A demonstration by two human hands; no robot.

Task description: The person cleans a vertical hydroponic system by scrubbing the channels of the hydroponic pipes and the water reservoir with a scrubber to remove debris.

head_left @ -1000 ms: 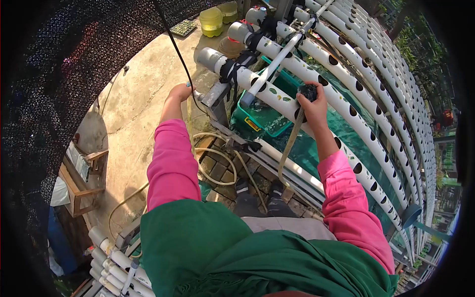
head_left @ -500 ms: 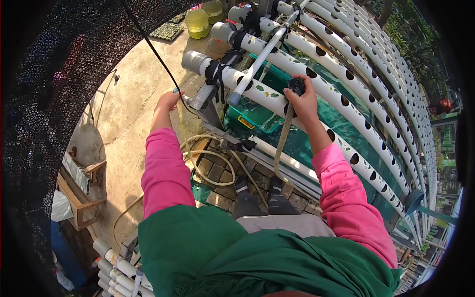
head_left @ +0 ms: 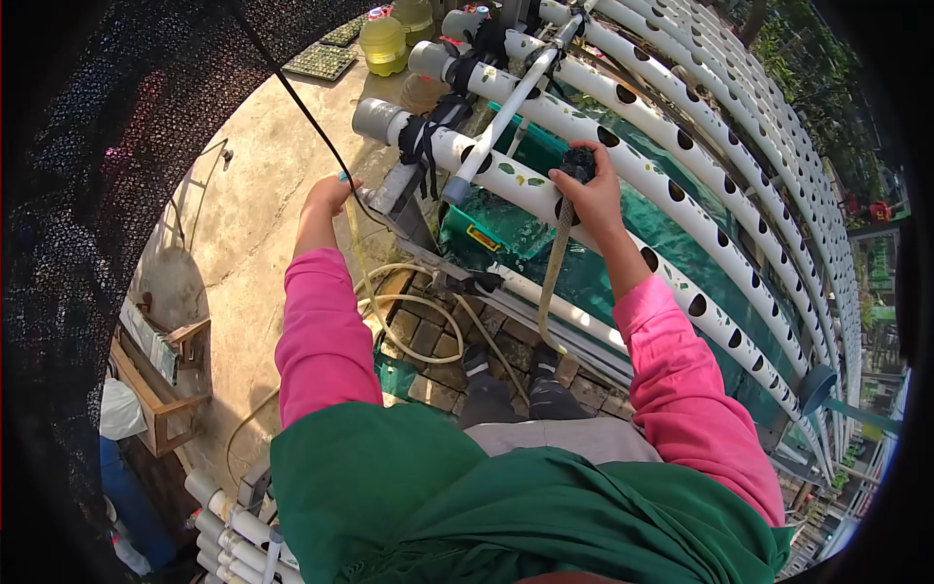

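My right hand (head_left: 595, 195) grips a dark, lumpy black piece (head_left: 578, 164) above the nearest white pipe. A pale, braided-looking hose (head_left: 556, 277) hangs from just under that hand toward the paving; how it joins the black piece is hidden. At the left, my left hand (head_left: 329, 197) is closed around a thin yellowish hose (head_left: 354, 238), with a small bluish bit showing at the fingertips. Beyond the pipe, a green crate (head_left: 477, 238) with a yellow label sits in the water, partly covered by the pipes.
Rows of white pipes (head_left: 642, 180) with round holes cross above a green water tank (head_left: 608, 282). Coiled hose (head_left: 457, 336) lies on the paving near my feet. A black cable (head_left: 309, 112) hangs before my left hand. Yellow-green jugs (head_left: 383, 47) and a wooden frame (head_left: 156, 409) stand around.
The view has shifted slightly. My right hand and its black piece sit a touch farther left and higher against the pipes. Both hands keep their hold.
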